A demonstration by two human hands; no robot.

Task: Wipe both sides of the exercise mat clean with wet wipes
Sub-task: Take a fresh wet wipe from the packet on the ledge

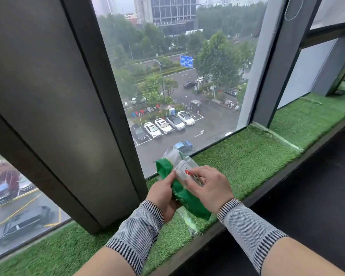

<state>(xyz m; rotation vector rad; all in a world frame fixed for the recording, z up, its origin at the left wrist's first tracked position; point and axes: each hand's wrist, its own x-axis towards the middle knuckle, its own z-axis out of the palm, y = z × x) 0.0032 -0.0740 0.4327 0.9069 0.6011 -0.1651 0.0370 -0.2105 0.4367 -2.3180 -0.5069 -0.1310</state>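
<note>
A green pack of wet wipes (182, 193) with a clear flap on top is held just above the grass-covered window sill. My left hand (162, 193) grips the pack from its left side. My right hand (208, 188) rests on top of it, fingertips pinching the clear sticker flap (184, 168) near its red tab. The exercise mat is not in view.
The sill (247, 156) is lined with green artificial turf and runs along a tall window. A dark pillar (58, 116) stands at the left. A clear plastic wrapper (189, 222) lies on the turf under my hands. Dark floor lies at the lower right.
</note>
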